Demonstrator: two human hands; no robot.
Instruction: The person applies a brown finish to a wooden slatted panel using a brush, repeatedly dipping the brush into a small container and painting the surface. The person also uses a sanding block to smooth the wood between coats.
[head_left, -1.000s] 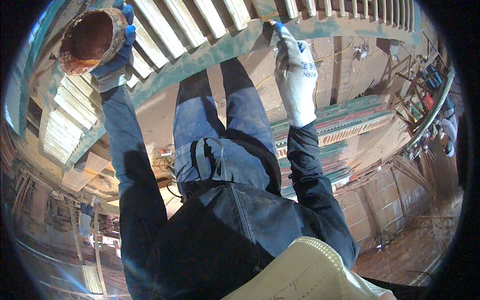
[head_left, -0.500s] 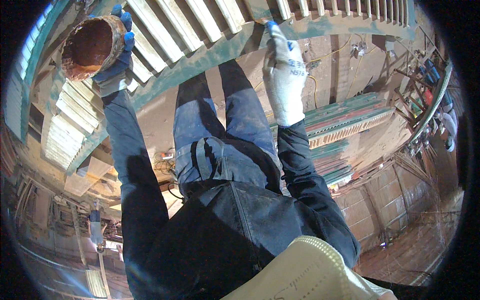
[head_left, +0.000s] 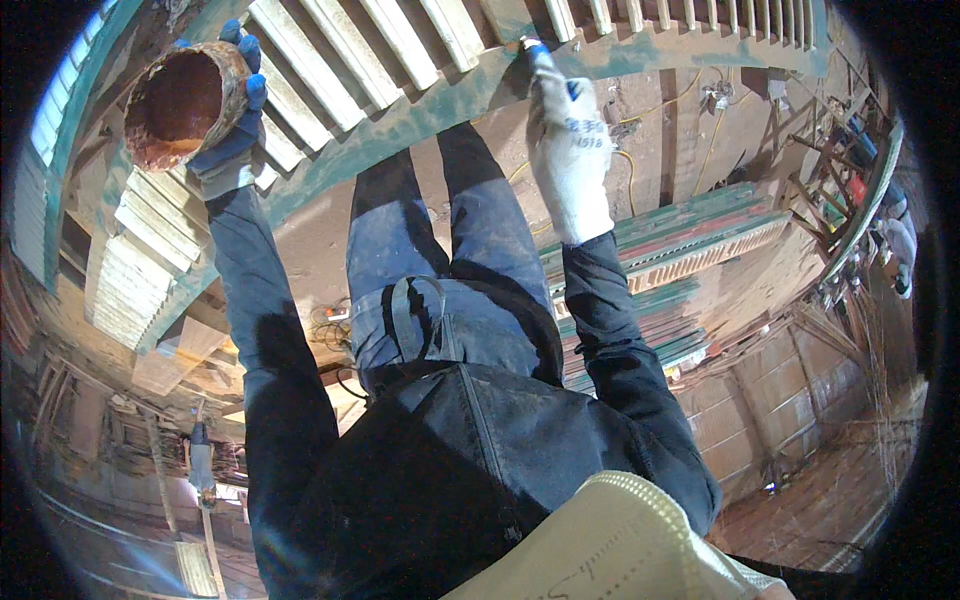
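My left hand [head_left: 232,148], in a blue-and-white work glove, grips a round pot [head_left: 236,88] from its right side. The pot's mouth tilts toward me, showing a reddish-brown coated inside and a crusted rim. My right hand [head_left: 568,150], in a white glove with blue fingertips, has its index finger reaching to the worn green curved rail [head_left: 455,97]. Its other fingers are curled, and a small light tip shows at the end of the finger; what it is cannot be made out. Pale slats [head_left: 362,65] join the rail's far side.
Behind my legs, green and red slatted pieces [head_left: 650,240] lie stacked on the dusty floor. A yellow cord [head_left: 632,180] runs there. Wood boards [head_left: 180,355] sit at the left. A person [head_left: 200,465] stands far left, another person [head_left: 898,240] far right.
My right hand has shifted slightly up and left, its fingertip staying by the rail. The pot in my left hand has moved slightly down.
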